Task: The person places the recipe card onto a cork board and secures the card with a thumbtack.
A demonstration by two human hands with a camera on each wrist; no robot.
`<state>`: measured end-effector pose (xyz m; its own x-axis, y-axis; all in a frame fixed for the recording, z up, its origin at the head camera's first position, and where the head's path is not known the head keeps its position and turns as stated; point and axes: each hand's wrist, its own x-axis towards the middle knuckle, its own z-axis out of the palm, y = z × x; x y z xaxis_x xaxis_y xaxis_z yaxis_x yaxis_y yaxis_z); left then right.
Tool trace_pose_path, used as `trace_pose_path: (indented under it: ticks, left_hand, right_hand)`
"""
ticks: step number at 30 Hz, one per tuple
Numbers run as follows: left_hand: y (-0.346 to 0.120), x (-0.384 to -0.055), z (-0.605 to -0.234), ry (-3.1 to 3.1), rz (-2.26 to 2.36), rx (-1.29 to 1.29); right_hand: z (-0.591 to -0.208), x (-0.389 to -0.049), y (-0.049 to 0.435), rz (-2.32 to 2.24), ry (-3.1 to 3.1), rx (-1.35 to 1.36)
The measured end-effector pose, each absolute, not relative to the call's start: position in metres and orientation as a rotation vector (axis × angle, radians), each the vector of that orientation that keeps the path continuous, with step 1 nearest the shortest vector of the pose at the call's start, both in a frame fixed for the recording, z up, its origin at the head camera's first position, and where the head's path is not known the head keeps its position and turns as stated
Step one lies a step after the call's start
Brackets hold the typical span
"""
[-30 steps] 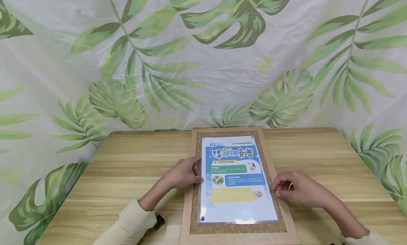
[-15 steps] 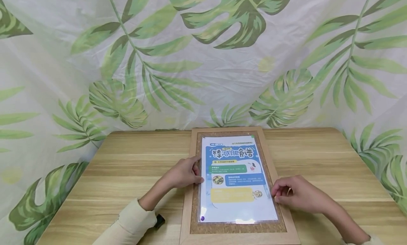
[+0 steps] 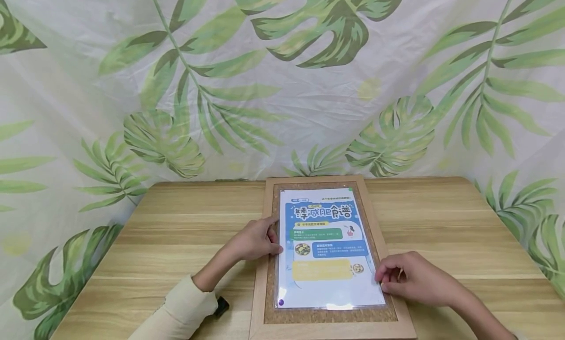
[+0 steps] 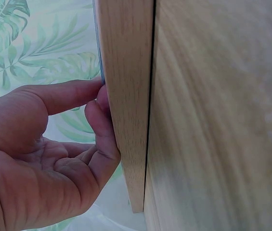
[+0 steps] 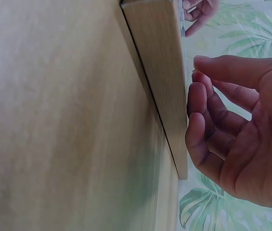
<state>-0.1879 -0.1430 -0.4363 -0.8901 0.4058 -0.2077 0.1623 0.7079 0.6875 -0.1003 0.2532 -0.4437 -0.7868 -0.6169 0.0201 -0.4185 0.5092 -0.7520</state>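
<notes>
A printed sheet in a clear cover (image 3: 328, 293) lies on a wood-framed corkboard (image 3: 304, 316). A green pushpin (image 3: 350, 189) sits at its far right corner, a purple pushpin (image 3: 281, 302) at the near left. My left hand (image 3: 253, 239) rests over the board's left side, thumb tip on the sheet's edge. From the left wrist view, its fingertips (image 4: 97, 108) touch the wooden frame. My right hand (image 3: 410, 276) is at the sheet's right edge, thumb and forefinger pinching a small pin (image 5: 193, 71); most of it is hidden by the fingers.
The corkboard lies on a wood-grain table (image 3: 190, 217), its far end near the back edge. Behind stands a leaf-patterned curtain (image 3: 309, 104). A small black object (image 3: 222, 307) shows beside my left sleeve (image 3: 176, 310).
My right hand has moved down along the sheet's right edge, toward the near right corner, still pinching. The left hand and the board have stayed in place.
</notes>
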Motion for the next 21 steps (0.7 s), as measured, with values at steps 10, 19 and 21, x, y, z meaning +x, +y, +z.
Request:
trace_pose_path:
  ticks: [10, 19, 21]
  left_hand:
    - [-0.142, -0.189, -0.437, 2.576, 0.984, 0.43]
    - [-0.142, -0.189, -0.435, 2.578, 0.978, 0.432]
    - [-0.142, -0.188, -0.435, 2.577, 0.981, 0.437]
  right_hand:
    - [-0.446, -0.089, 0.247, -1.159, 2.448, -0.919]
    - [-0.448, -0.083, 0.242, -1.133, 2.445, -0.951]
    - [-0.448, -0.082, 0.242, -1.126, 2.446, -0.946]
